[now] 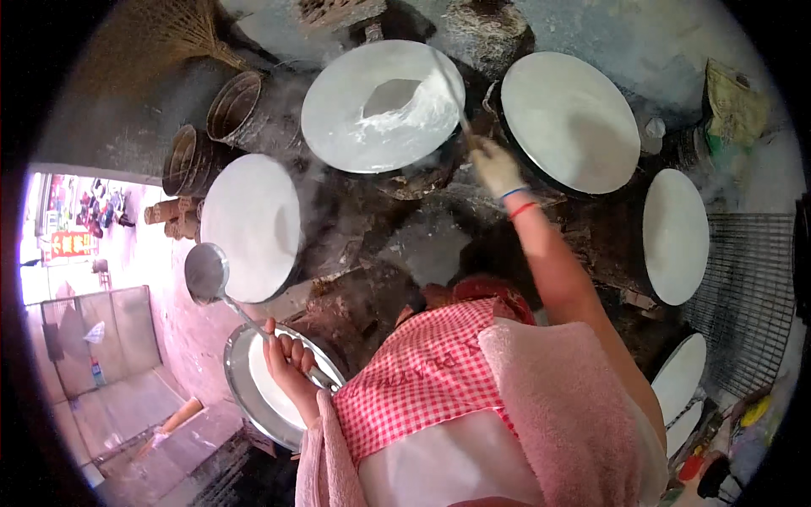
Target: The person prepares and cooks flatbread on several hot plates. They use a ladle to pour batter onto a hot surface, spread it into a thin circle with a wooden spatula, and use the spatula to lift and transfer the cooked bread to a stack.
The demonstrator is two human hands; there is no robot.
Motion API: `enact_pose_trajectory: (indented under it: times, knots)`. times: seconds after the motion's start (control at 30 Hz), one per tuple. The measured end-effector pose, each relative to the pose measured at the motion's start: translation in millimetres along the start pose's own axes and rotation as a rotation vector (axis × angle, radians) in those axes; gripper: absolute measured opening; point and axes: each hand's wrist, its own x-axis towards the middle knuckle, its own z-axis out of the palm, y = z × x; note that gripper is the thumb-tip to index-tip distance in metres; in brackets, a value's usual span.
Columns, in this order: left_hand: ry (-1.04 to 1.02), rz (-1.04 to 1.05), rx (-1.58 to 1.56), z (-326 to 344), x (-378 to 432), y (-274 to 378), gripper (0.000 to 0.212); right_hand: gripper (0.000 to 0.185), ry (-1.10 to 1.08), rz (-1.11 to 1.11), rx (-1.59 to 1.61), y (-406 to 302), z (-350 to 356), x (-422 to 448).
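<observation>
My left hand (pixel 293 362) grips the handle of a metal ladle (pixel 207 274). The ladle's bowl overlaps the lower left edge of a round griddle (pixel 253 222) with a white top. Under my left hand sits a metal basin (pixel 236 388) of white liquid (pixel 269 374). My right hand (pixel 497 166), in a pale glove, is closed around a thin, blurred stick-like tool (pixel 448 85). That tool reaches over the right side of the far griddle (pixel 336 120). White batter-like liquid (pixel 424 101) streaks this surface around a grey patch in its middle.
More white-topped round griddles curve around my right, such as a large one (pixel 564 114) and a narrower-looking one (pixel 676 237). Rusty buckets (pixel 234 104) and a twig broom (pixel 196 35) stand far left. A wire rack (pixel 751 285) lies right. Steam hangs about.
</observation>
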Motion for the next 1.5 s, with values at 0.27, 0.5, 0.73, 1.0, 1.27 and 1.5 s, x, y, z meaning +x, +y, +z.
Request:
enact_pose_trajectory:
  times: [0.27,0.5,0.73,1.0,1.27,1.5]
  knots:
    - [0.166,0.1,0.108,-54,-2,12,0.038,0.046,-0.018,-0.03,0.071,-34,54,6]
    - [0.184,0.061,0.119,-61,9,9,0.039,0.047,-0.161,-0.165,-0.25,-52,105,-5]
    - [0.058,-0.122,0.437,38,32,12,0.043,0.044,-0.065,-0.032,-0.13,-41,46,47]
    - [-0.239,-0.379,0.113,157,110,-59,0.042,0.042,-0.475,-0.267,-0.295,16,5,11]
    - [-0.151,-0.417,-0.215,237,87,-121,0.021,0.041,-0.369,0.334,0.459,-9,25,-25]
    - [-0.189,-0.811,-0.97,206,125,-93,0.024,0.04,-0.803,0.314,0.475,-63,52,-23]
